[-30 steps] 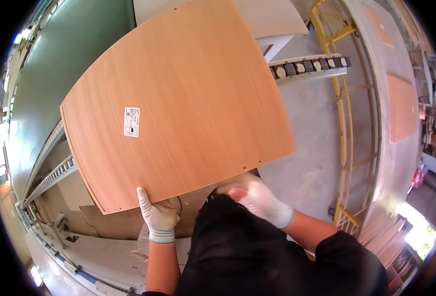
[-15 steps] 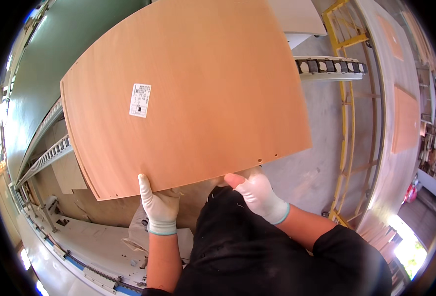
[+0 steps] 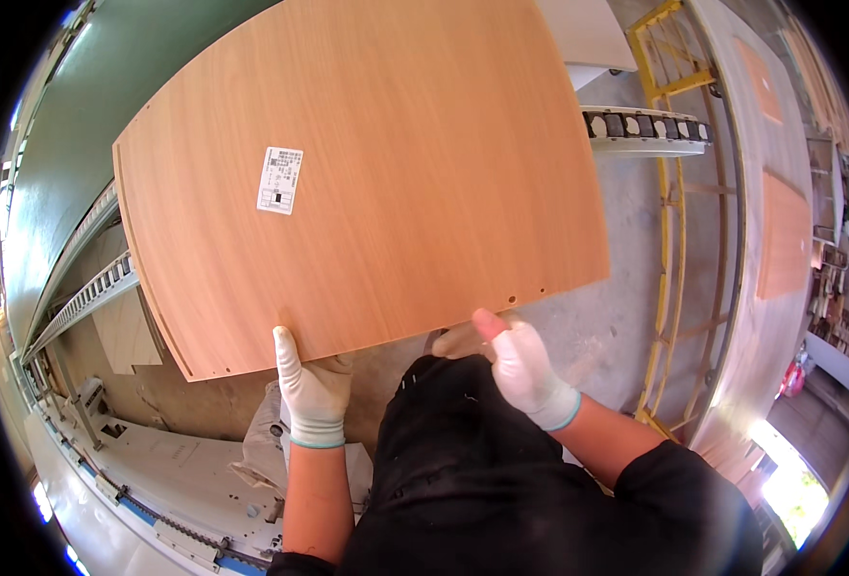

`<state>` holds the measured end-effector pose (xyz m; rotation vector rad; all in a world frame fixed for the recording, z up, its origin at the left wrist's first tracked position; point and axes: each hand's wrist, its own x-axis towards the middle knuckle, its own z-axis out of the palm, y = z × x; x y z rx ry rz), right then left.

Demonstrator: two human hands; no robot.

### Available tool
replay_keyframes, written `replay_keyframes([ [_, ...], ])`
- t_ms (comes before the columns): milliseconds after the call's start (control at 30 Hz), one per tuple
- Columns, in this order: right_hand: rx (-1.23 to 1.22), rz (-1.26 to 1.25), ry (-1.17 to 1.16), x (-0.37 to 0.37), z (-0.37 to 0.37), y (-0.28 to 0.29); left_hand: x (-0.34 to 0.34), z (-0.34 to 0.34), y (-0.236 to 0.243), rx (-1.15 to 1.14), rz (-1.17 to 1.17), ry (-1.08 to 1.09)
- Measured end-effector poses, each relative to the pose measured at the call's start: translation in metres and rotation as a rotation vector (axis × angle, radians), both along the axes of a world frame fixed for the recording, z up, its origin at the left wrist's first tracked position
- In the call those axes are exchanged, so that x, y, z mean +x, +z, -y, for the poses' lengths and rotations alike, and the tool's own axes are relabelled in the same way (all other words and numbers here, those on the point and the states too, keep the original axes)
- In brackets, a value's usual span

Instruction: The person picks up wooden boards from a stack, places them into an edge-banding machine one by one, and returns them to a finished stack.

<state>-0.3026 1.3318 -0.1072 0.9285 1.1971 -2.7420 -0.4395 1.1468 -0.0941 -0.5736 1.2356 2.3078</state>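
Note:
A large wood-grain panel (image 3: 396, 173) spans the upper middle of the view, with a white label (image 3: 280, 180) stuck on its face and small drilled holes near its corners. My left hand (image 3: 311, 392), in a white glove with a bare-looking thumb tip, grips the near edge left of centre, thumb on top and fingers hidden underneath. Farther right along that edge is my right hand (image 3: 528, 370), gloved too, its reddish bare thumb laid against the edge. The right fingers are mostly hidden under the panel.
Roller rails (image 3: 84, 302) run at the left beside a green machine surface (image 3: 127, 106). A short roller arm (image 3: 647, 128) juts out right of the panel. A yellow metal frame (image 3: 669, 278) stands on the floor, next to a long table (image 3: 741, 374) with smaller wood panels (image 3: 785, 235).
The panel has shifted slightly up and away. My right hand has slid to the right along its near edge; my left hand has stayed nearly in place.

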Motion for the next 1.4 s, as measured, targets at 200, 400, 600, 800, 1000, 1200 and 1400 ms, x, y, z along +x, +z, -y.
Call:
replay_keyframes([
  [200, 0.003, 0.033, -0.008, -0.007, 0.011, -0.002, -0.002, 0.011, -0.011, 0.119, 0.010, -0.065],
  [400, -0.030, 0.082, 0.078, -0.014, 0.008, -0.006, -0.012, 0.023, -0.028, 0.164, -0.003, -0.069],
  [600, 0.156, 0.072, 0.211, -0.010, 0.002, -0.003, -0.015, 0.014, -0.022, 0.080, -0.031, -0.053],
  [800, 0.087, 0.028, 0.133, -0.002, 0.011, -0.011, -0.014, 0.018, -0.019, 0.070, -0.047, -0.068],
  [1000, 0.051, 0.110, 0.057, -0.010, 0.004, 0.004, -0.010, 0.020, -0.022, 0.097, -0.063, -0.096],
  [1200, 0.400, -0.003, 0.111, 0.022, -0.022, 0.000, -0.015, 0.004, -0.031, 0.102, -0.031, -0.105],
  [1400, 0.985, -0.123, -0.315, 0.041, -0.059, 0.017, -0.010, 0.028, -0.020, 0.127, -0.007, -0.070],
])
